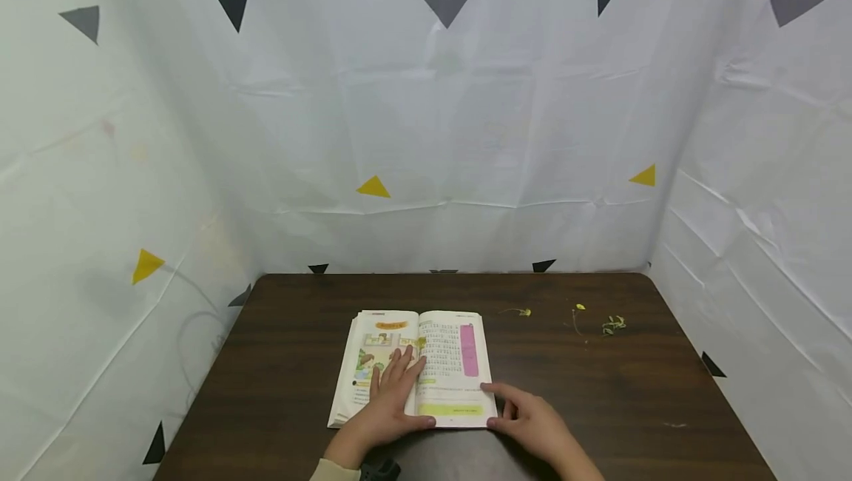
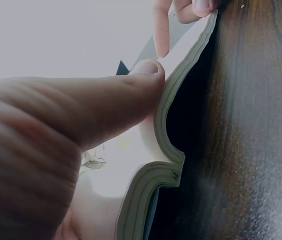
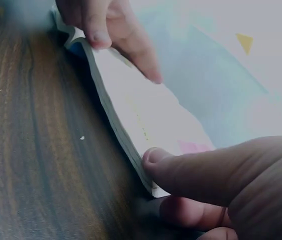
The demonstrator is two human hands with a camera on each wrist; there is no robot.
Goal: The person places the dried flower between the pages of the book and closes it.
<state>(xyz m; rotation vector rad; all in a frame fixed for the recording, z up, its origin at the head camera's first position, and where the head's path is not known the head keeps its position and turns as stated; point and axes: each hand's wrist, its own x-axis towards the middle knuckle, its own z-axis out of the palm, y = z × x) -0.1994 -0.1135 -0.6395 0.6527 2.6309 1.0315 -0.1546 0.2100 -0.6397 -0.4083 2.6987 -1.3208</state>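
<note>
An open book (image 1: pixel 449 392) with printed pages lies on the dark wooden table. My left hand (image 1: pixel 393 399) rests across the left page and the gutter, fingers spread and straight, thumb along the bottom edge. Near the gutter, by those fingertips, lies a small yellow flower (image 1: pixel 421 342). At the book's lower right corner is my right hand (image 1: pixel 532 422). In the right wrist view its thumb lies on top of the corner and other fingers curl below, pinching the book's edge (image 3: pixel 118 130). In the left wrist view the left thumb (image 2: pixel 126 95) presses the page near the bottom edge.
Right of the book lie a yellow flower on a thin stem (image 1: pixel 526 312), another yellow flower (image 1: pixel 580 307) and a small green sprig (image 1: pixel 614 325). A white sheet with triangles (image 1: pixel 446 133) hangs around the table (image 1: pixel 286 362) at the back and sides.
</note>
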